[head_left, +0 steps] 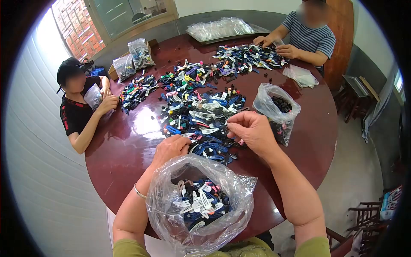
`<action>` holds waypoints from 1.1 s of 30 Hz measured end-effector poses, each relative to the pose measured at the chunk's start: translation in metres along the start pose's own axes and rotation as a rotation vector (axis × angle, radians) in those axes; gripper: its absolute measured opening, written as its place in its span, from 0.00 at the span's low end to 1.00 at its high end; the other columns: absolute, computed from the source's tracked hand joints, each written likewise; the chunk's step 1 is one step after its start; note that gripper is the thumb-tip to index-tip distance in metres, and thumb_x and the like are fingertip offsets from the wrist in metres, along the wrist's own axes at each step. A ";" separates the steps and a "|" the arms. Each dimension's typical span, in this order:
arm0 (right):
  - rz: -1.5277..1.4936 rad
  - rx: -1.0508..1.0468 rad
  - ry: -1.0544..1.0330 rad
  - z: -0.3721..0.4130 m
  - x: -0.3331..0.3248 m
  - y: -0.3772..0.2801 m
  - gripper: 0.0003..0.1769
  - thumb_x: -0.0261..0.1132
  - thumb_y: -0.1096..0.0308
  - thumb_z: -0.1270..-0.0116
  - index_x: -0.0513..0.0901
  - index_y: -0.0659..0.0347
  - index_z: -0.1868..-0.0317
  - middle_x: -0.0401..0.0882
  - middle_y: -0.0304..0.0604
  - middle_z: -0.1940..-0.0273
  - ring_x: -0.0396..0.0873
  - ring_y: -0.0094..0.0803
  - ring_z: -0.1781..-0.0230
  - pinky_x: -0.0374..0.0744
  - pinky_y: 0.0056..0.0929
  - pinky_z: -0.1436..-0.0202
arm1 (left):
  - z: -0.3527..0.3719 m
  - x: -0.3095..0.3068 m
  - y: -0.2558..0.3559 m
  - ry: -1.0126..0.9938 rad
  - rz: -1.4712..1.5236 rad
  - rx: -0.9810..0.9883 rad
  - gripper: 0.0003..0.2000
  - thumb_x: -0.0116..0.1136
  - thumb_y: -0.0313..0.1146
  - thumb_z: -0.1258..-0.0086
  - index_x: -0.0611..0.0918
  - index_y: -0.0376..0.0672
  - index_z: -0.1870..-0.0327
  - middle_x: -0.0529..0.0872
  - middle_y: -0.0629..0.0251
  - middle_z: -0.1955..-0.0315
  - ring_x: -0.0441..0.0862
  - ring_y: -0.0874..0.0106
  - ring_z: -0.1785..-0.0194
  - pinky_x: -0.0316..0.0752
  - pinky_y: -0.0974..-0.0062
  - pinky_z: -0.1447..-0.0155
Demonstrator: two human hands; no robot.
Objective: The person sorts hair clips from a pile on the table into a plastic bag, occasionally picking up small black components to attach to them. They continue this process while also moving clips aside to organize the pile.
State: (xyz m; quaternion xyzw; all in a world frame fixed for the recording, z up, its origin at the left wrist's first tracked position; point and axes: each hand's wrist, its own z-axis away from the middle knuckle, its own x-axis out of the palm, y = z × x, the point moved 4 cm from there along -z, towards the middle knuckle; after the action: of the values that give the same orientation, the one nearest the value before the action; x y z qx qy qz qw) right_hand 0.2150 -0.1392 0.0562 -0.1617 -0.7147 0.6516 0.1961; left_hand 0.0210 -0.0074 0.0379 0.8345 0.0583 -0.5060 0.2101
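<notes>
A big heap of snap hair clips (209, 113), mostly white, blue and black, lies on the round table. At the heap's near left edge is my left hand (170, 150), fingers curled down against the clips; what they grip, if anything, is hidden. My right hand (255, 133) is over the heap's right side, thumb and forefinger pinched together; anything between them is too small to make out. Close in front of my body stands an open clear plastic bag (160, 214), with white, blue and black clips (203, 203) inside.
Right of the heap, an open bag (267, 96) holds small black pieces. Two co-workers (81, 98) sit around the dark red table (115, 171), each handling clips or a bag. Filled bags (140, 53) are at the back left; a tray of clear bags (220, 30) lies behind.
</notes>
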 end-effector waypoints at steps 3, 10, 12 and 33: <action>-0.139 -0.093 -0.021 0.018 0.003 -0.034 0.04 0.66 0.76 0.38 0.81 0.66 0.63 0.84 0.41 0.68 0.81 0.21 0.73 0.76 0.16 0.72 | 0.000 -0.001 0.001 0.024 0.016 -0.015 0.05 0.59 0.28 0.38 0.83 0.41 0.64 0.84 0.60 0.67 0.83 0.60 0.62 0.77 0.64 0.58; 0.060 -0.445 -0.363 0.057 0.038 -0.067 0.05 0.70 0.79 0.44 0.85 0.67 0.65 0.84 0.41 0.63 0.76 0.17 0.71 0.72 0.17 0.70 | -0.003 0.003 -0.002 0.048 0.189 -0.082 0.07 0.60 0.25 0.41 0.83 0.40 0.61 0.84 0.59 0.69 0.83 0.61 0.66 0.78 0.68 0.61; 0.167 -0.416 -0.191 0.040 0.031 -0.046 0.06 0.70 0.76 0.43 0.85 0.65 0.64 0.83 0.40 0.65 0.77 0.20 0.72 0.73 0.20 0.70 | -0.003 0.007 -0.006 0.046 0.218 -0.092 0.08 0.61 0.24 0.41 0.83 0.39 0.60 0.84 0.59 0.70 0.83 0.65 0.69 0.78 0.71 0.63; 0.794 -0.570 0.078 0.005 0.032 0.013 0.08 0.66 0.67 0.40 0.80 0.62 0.71 0.77 0.43 0.68 0.79 0.40 0.67 0.77 0.36 0.65 | -0.002 0.000 -0.003 0.099 0.277 -0.104 0.08 0.62 0.23 0.41 0.84 0.38 0.61 0.86 0.59 0.68 0.84 0.68 0.67 0.78 0.74 0.62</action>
State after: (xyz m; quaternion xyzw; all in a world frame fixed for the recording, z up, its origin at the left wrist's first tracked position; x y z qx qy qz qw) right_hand 0.1842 -0.1261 0.0450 -0.4932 -0.7399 0.4479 -0.0932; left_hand 0.0215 -0.0038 0.0381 0.8463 -0.0211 -0.4269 0.3179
